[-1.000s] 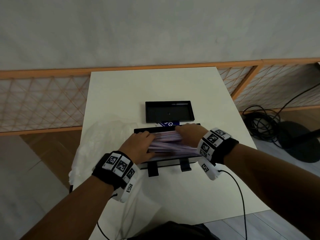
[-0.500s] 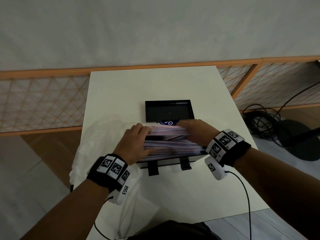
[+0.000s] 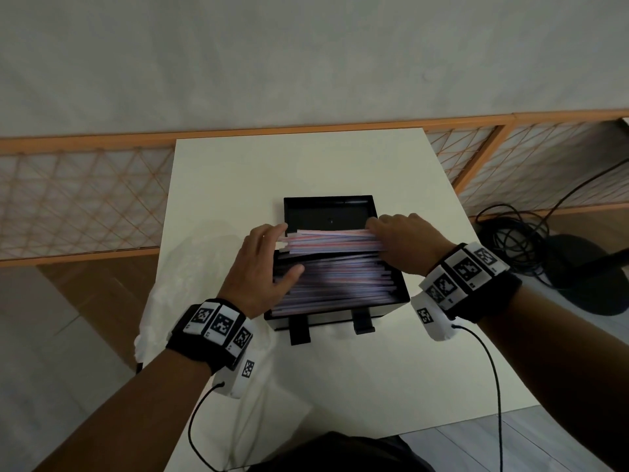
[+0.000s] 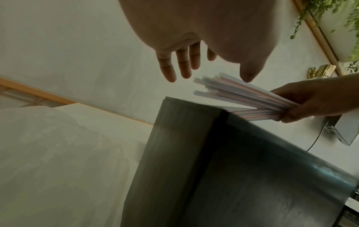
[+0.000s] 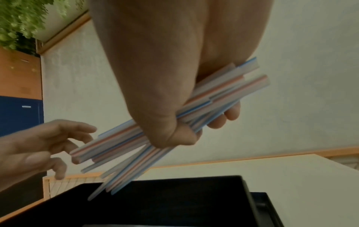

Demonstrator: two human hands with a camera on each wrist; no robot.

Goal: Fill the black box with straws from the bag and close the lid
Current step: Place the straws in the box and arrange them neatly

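The black box (image 3: 384, 310) sits mid-table, full of pastel striped straws (image 3: 340, 281) lying lengthwise. Its black lid (image 3: 328, 212) lies open side up just behind it. My right hand (image 3: 391, 236) grips a loose bundle of straws (image 5: 223, 92) by its right end, raised above the box's far edge; some droop toward the box (image 5: 174, 199). My left hand (image 3: 272, 253) is open at the box's left end, fingers (image 4: 180, 67) straight beside the bundle's free ends (image 4: 213, 83), thumb over the straws in the box.
A crumpled clear plastic bag (image 3: 190, 264) lies on the white table (image 3: 306, 165) left of the box, hanging over the left edge. An orange lattice railing (image 3: 85, 199) runs behind the table. Black cables and a round stand base (image 3: 578, 267) lie on the floor at right.
Both hands were pressing on the straws in the box. The right hand has lifted a bundle up and toward the far edge; the left hand has opened beside its ends.
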